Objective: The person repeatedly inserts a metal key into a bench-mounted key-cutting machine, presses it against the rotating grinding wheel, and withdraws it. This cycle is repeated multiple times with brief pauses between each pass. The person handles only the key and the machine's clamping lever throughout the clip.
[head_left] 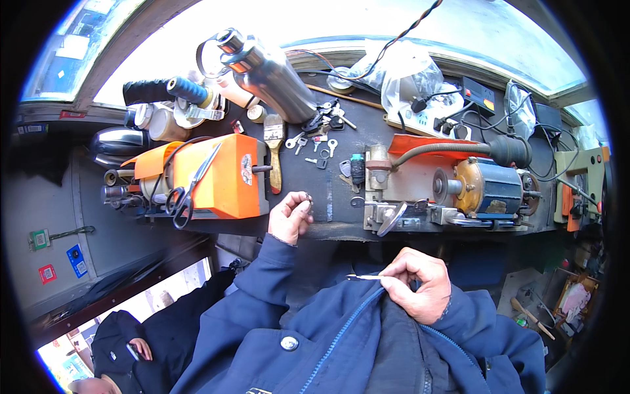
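Observation:
My left hand (289, 220) is pinched on a small dark item (308, 197), too small to name, at the bench's front edge. My right hand (417, 284) grips a thin, pale, slender tool (364, 276) pointing left, in front of my jacket. Loose keys (321, 139) and a flat wooden-handled brush (274, 151) lie beyond my left hand. An orange-cased machine (223, 180) stands left of it, with black-handled scissors (184, 194) resting on it. To the right is a key-cutting machine (489, 187) with a motor and a flexible lamp neck.
A steel bottle (275, 82), spools (190, 90), plastic bags (403, 75) and wired power strips (420, 119) crowd the back of the dark bench (335, 230) below a window. A beige machine (574, 180) stands far right. A person in dark clothes (121, 345) is at lower left, holding a phone.

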A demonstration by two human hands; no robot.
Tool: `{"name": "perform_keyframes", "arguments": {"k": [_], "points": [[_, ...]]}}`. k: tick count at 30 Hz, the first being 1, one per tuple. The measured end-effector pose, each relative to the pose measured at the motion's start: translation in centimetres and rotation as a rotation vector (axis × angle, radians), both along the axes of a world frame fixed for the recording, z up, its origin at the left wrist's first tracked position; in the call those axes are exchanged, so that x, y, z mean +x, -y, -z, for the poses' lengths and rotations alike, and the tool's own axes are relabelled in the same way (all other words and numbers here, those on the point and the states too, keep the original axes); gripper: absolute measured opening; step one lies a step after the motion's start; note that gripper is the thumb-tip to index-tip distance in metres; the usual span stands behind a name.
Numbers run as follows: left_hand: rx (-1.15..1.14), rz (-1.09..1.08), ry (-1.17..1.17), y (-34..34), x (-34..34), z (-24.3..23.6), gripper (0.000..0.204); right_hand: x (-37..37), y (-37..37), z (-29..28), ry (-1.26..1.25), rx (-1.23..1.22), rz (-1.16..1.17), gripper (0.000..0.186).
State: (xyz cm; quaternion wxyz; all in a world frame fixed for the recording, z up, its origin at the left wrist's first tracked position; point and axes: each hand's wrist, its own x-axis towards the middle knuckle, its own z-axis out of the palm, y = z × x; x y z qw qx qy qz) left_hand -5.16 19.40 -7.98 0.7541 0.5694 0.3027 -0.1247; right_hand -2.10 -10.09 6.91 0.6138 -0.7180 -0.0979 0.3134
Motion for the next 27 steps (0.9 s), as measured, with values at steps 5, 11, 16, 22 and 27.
{"name": "perform_keyframes", "arguments": {"k": [5, 11, 16, 22, 27], "points": [[-0.605, -0.110, 0.155, 0.1, -1.2, -0.6, 0.019, 0.1, -0.2, 0.2, 0.003, -0.006, -0.021, 0.006], [-0.345, -0.078, 0.137, 0.4, -1.0, -2.0, 0.015, 0.2, -0.2, 0.3, -0.003, -0.001, -0.028, 0.007], [0.436, 0.082, 0.227, 1.2, 0.1, -2.5, 0.007, 0.2, -0.2, 0.2, -0.016, -0.002, -0.021, 0.007], [1.300, 0.363, 0.390, 1.4, 1.0, -2.7, 0.012, 0.2, -0.1, -0.1, -0.075, 0.008, 0.000, 0.004], [1.323, 0.324, 0.412, 2.3, 1.0, -2.4, 0.019, -0.2, 0.7, 0.7, -0.019, 0.038, 0.012, 0.006]]}}
